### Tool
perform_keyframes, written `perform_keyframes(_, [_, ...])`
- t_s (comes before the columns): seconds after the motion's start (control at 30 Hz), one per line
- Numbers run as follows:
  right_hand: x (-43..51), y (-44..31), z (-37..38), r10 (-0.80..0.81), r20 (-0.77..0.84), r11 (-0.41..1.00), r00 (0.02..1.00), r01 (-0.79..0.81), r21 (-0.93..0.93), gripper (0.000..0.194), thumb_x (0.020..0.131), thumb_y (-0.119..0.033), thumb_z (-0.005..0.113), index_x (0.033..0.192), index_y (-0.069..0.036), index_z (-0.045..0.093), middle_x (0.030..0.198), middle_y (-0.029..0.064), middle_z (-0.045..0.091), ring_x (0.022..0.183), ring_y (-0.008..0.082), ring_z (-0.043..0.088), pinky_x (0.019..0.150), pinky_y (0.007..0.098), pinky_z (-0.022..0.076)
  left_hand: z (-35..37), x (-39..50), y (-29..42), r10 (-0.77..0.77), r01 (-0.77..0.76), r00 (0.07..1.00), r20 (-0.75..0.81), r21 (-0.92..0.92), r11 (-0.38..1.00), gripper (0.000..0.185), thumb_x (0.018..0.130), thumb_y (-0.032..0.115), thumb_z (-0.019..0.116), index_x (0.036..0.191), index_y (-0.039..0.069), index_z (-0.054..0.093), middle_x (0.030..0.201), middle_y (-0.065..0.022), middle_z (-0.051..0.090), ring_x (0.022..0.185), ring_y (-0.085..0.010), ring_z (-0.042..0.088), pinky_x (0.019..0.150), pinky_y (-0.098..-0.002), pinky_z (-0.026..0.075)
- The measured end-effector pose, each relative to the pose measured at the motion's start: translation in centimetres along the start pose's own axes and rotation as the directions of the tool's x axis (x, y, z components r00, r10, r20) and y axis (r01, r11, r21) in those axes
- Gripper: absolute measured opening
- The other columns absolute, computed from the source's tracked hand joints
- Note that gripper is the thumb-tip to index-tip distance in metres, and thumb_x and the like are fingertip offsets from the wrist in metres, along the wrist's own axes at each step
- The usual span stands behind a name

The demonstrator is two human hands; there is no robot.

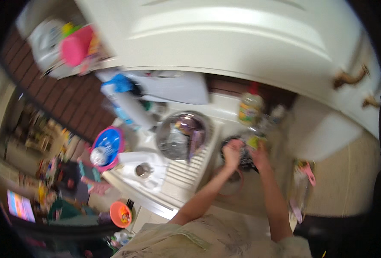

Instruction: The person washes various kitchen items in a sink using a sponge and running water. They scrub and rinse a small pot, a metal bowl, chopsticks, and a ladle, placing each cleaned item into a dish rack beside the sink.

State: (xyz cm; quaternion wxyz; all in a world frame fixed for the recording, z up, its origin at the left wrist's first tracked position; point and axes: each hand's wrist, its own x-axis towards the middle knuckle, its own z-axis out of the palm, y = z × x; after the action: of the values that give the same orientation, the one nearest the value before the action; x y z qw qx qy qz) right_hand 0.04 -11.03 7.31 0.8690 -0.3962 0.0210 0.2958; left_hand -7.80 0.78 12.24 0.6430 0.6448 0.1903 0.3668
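Note:
Both hands are over a dark round pan (247, 158) with suds in the sink (253, 193). My left hand (233, 151) bends its fingers at the pan's left rim; blur hides whether it grips. My right hand (259, 154) holds a yellow-green sponge (255, 141) over the pan's far right part. Clear water or suds show just beyond the sponge. A pinkish round rim (240, 183) lies lower in the sink, below the pan. Behind the sink stands a plastic bottle of yellowish liquid (250, 109) with a red top.
A steel bowl (164, 142) with utensils sits left on the ribbed drainboard (184, 171). Nearer lies a white cloth (126, 158) with a small round item. A blue and pink basin (110, 142) is farther left. At right is a tray with pink-handled tools (309, 175). White cabinets (226, 42) overhang.

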Motion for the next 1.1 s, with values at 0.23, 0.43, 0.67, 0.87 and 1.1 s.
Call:
perform_keyframes(0.23, [-1.6, -0.3, 0.7, -0.007, 0.035, 0.988, 0.999, 0.012, -0.152, 0.034, 0.091, -0.031, 0.047, 0.113, -0.006, 0.046, 0.107, 0.0041, 0.054, 0.099, 0.0149, 0.051, 0.085, 0.0303, 0.0408, -0.4, -0.8, -1.3, -0.135, 0.120, 0.954, 0.269, 0.071, 0.990, 0.021, 0.087, 0.009, 0.054, 0.070, -0.003, 0.057, 0.063, 0.0065, 0.047, 0.058, -0.0028, 0.036, 0.050, -0.0194, 0.031])
perform_keyframes(0.43, [-1.6, -1.4, 3.2, -0.081, -0.118, 0.993, 0.990, 0.070, -0.091, 0.029, 0.087, -0.032, 0.054, 0.099, -0.006, 0.056, 0.089, -0.0003, 0.058, 0.081, 0.0089, 0.054, 0.071, 0.0250, 0.0425, 0.7, -2.5, -1.7, -0.162, 0.149, 0.935, 0.315, 0.066, 0.987, 0.017, 0.085, 0.008, 0.056, 0.078, -0.007, 0.061, 0.066, 0.0042, 0.054, 0.060, -0.0037, 0.043, 0.053, -0.0202, 0.036])
perform_keyframes(0.67, [-2.3, 0.4, 3.4, -0.186, -0.064, 0.947, 0.981, 0.161, -0.279, 0.028, 0.086, -0.029, 0.057, 0.098, -0.003, 0.060, 0.085, -0.0013, 0.060, 0.075, 0.0056, 0.052, 0.067, 0.0231, 0.0429, 0.7, -1.7, -3.6, -0.263, 0.284, 0.891, 0.370, -0.003, 0.959, 0.012, 0.079, -0.006, 0.055, 0.090, -0.006, 0.062, 0.077, 0.0002, 0.060, 0.066, -0.0058, 0.052, 0.059, -0.0202, 0.043])
perform_keyframes(0.87, [-1.8, -2.3, -0.8, -0.365, -0.037, 0.587, 0.930, 0.200, -0.784, 0.028, 0.081, -0.026, 0.060, 0.093, -0.001, 0.060, 0.077, 0.0085, 0.064, 0.070, 0.0151, 0.060, 0.064, 0.0282, 0.0459, 0.1, 3.6, -2.6, -0.097, 0.018, 0.825, 0.556, 0.146, 0.989, 0.025, 0.078, -0.004, 0.056, 0.102, -0.001, 0.061, 0.093, -0.0067, 0.062, 0.077, -0.0099, 0.057, 0.071, -0.0254, 0.047])
perform_keyframes(1.1, [0.2, -3.6, -2.0, -0.461, 0.391, -0.045, 0.797, 0.419, -0.907, 0.027, 0.076, -0.030, 0.061, 0.086, -0.005, 0.061, 0.072, 0.0160, 0.059, 0.068, 0.0333, 0.058, 0.065, 0.0408, 0.0442, 4.6, 7.4, -0.8, -0.144, -0.176, 0.713, 0.687, 0.373, 0.911, 0.017, 0.078, 0.009, 0.065, 0.090, -0.002, 0.066, 0.080, -0.0052, 0.066, 0.062, -0.0080, 0.055, 0.058, -0.0224, 0.046])
